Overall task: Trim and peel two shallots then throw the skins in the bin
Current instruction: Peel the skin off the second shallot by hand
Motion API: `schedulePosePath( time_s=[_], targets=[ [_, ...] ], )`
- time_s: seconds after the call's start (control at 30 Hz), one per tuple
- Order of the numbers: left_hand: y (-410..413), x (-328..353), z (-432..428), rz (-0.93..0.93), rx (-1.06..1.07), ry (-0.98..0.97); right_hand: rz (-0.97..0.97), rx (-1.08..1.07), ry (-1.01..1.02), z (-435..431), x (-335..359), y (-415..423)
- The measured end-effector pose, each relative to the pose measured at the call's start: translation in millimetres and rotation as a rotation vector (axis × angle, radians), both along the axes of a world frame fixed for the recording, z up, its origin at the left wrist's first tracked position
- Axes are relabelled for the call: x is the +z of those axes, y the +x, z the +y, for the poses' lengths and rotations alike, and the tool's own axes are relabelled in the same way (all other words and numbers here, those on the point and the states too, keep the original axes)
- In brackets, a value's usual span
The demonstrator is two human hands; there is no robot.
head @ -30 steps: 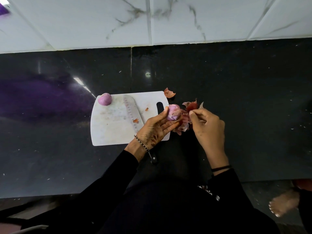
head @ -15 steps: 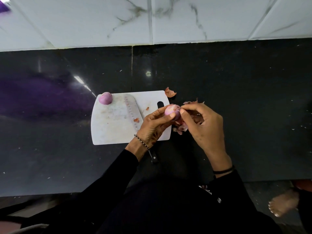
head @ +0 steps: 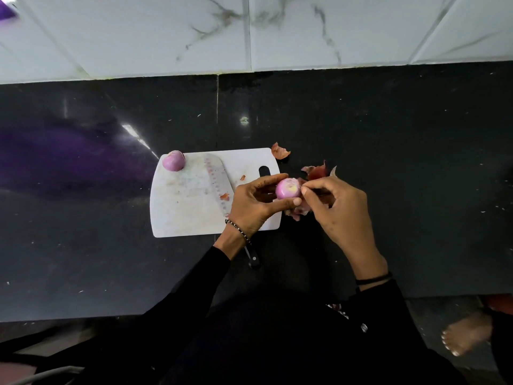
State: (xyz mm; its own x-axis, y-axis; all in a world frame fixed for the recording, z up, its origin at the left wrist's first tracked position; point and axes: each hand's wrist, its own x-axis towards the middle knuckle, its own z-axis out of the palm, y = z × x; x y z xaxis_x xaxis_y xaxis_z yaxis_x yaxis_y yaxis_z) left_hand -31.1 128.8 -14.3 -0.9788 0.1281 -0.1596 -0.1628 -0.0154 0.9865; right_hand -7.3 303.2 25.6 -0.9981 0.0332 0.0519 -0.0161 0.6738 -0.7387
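Holding the second shallot (head: 288, 188) between thumb and fingers, the left hand (head: 256, 202) keeps it just above the right edge of the cutting board (head: 194, 218), cut face turned up toward the camera. The right hand (head: 337, 207) pinches at its right flank — apparently on a strip of skin — so any pull would likely run rightward, toward the loose skins (head: 316, 173) on the dark worktop (head: 402, 162). A peeled shallot (head: 173, 160) sits at the board's far left corner — the knife (head: 215, 184) lies between.
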Motion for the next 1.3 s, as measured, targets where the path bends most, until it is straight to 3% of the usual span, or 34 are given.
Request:
schedulePosePath(
  time_s=[0.37,0.6,0.77,1.03,1.17,1.3],
  targets=[
    [2.3,-0.6,1.8,-0.084,-0.043,0.118,-0.168,-0.316,-0.242,1.9,-11.8,-0.3],
    [2.1,1.3,2.0,-0.105,-0.060,0.165,-0.108,-0.218,-0.331,0.0,-8.4,1.8],
    [2.1,-0.8,1.6,-0.118,-0.053,0.195,-0.071,-0.103,-0.280,-3.8,-3.7,0.4],
    [3.9,-2.2,1.0,-0.165,-0.134,0.255,-0.045,-0.235,-0.200,-2.7,-11.0,-7.5],
    [3.6,-2.5,2.3,-0.204,-0.149,0.359,-0.069,-0.315,-0.185,4.2,-15.2,-5.0],
    [2.7,-2.6,0.7,-0.354,-0.144,0.568,-0.112,-0.247,-0.113,9.2,-19.7,-2.9]
  ],
)
